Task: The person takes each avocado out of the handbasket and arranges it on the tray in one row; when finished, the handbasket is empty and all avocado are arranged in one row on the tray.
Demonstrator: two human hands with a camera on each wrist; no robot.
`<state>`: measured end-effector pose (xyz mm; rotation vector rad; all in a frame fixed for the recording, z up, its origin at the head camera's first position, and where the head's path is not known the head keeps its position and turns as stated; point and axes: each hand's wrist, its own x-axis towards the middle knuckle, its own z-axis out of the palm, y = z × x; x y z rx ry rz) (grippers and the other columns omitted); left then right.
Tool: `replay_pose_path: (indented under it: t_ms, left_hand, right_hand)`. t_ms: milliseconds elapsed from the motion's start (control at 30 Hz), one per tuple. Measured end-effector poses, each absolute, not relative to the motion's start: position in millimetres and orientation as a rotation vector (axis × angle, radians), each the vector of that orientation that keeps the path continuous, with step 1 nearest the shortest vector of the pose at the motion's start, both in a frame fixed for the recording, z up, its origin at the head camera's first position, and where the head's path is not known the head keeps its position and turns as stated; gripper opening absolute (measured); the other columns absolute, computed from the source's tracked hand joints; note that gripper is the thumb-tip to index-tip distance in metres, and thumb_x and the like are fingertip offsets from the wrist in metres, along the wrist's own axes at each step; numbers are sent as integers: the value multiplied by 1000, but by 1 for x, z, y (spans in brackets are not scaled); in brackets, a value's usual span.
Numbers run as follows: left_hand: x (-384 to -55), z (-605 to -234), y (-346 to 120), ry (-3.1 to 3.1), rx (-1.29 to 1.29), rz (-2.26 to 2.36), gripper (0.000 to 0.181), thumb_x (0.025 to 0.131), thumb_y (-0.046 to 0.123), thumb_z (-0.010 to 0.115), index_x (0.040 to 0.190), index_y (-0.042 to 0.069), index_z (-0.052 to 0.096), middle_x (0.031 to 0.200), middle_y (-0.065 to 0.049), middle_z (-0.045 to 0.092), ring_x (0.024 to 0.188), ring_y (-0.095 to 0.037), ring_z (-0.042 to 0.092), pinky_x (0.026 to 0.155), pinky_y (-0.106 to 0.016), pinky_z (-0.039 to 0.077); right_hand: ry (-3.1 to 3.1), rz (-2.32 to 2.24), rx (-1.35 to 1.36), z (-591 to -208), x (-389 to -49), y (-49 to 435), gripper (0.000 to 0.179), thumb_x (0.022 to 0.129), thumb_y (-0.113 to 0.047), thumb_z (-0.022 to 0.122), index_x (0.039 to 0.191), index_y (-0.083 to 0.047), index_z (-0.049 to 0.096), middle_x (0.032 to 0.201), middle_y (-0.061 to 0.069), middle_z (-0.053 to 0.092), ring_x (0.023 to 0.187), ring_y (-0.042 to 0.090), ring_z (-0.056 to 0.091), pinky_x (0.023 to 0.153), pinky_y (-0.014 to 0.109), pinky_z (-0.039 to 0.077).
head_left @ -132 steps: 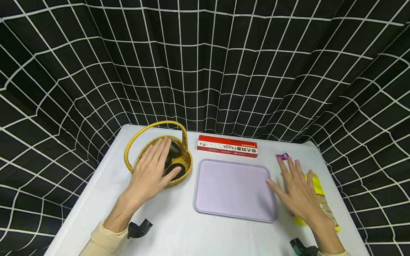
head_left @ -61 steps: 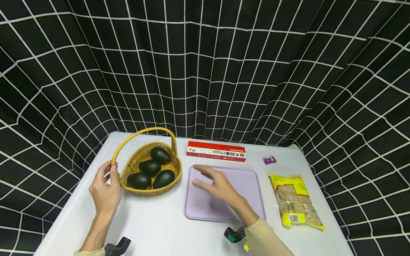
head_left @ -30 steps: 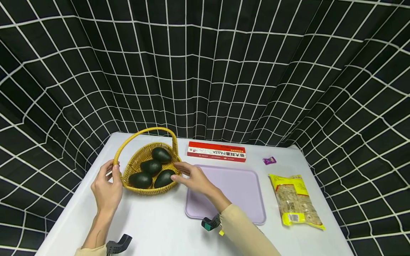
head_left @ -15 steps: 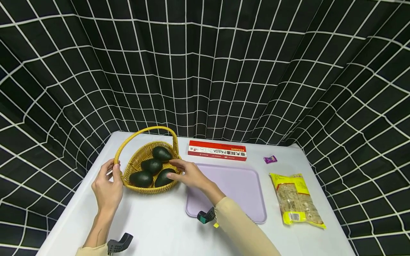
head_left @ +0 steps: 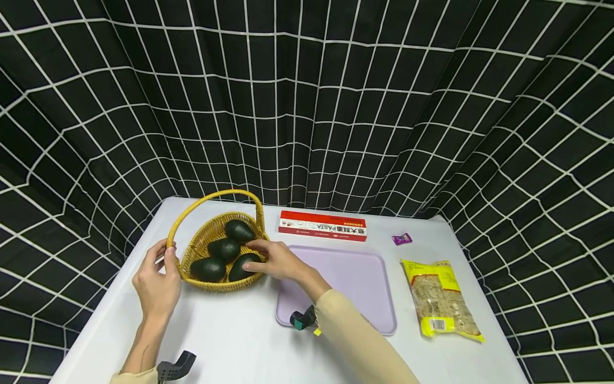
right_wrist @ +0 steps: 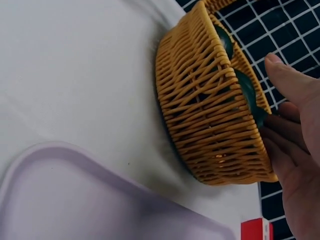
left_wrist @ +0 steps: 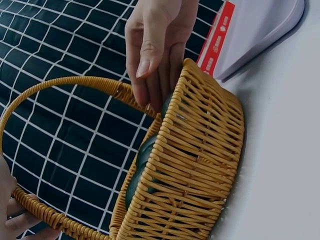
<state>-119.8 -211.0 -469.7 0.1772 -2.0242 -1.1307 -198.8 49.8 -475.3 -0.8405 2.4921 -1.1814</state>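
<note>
A yellow wicker basket (head_left: 218, 286) with a tall hoop handle (head_left: 211, 196) stands at the left of the table. Several dark green avocados lie inside, among them a back one (head_left: 239, 230), a middle one (head_left: 224, 249) and a front-left one (head_left: 208, 269). My left hand (head_left: 155, 290) grips the foot of the handle between thumb and fingers. Over the basket's right rim reaches my right hand (head_left: 280, 260), its thumb overlapping the front-right avocado (head_left: 237, 271) in the head view. In the right wrist view that hand's thumb stands apart from the avocados (right_wrist: 246, 87), fingers relaxed inside the rim.
A pale purple tray (head_left: 355, 288) lies right of the basket, partly under the right forearm. Behind it is a red pasta box (head_left: 322, 225). Farther right are a small purple packet (head_left: 402, 239) and a yellow food bag (head_left: 441, 298). Black gridded curtain surrounds the table.
From hovering over the basket and beside the yellow bag, my left hand has gone to the handle and my right hand across the tray into the basket. The avocados have stayed inside.
</note>
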Motion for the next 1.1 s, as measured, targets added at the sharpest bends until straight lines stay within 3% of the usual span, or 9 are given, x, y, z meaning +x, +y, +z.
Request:
replay_pose_path:
  t_ms: [633, 1100]
  left_hand:
    - [-120, -467, -210, -2024, 188, -1126, 25, 104, 6, 60, 123, -9, 69, 109, -24, 76, 101, 22, 54, 88, 3, 45]
    - [-119, -468, -210, -2029, 197, -1134, 25, 104, 5, 60, 123, -9, 69, 109, -24, 76, 100, 20, 56, 89, 3, 45]
  right_hand:
    - [2539, -914, -991, -472, -208, 37, 63, 92, -38, 82, 144, -9, 61, 143, 4, 66, 130, 17, 62, 112, 24, 49]
    - [2619, -807, -952, -480, -210, 23, 67, 89, -40, 84, 144, -8, 61, 144, 7, 65, 136, 21, 58, 118, 29, 46]
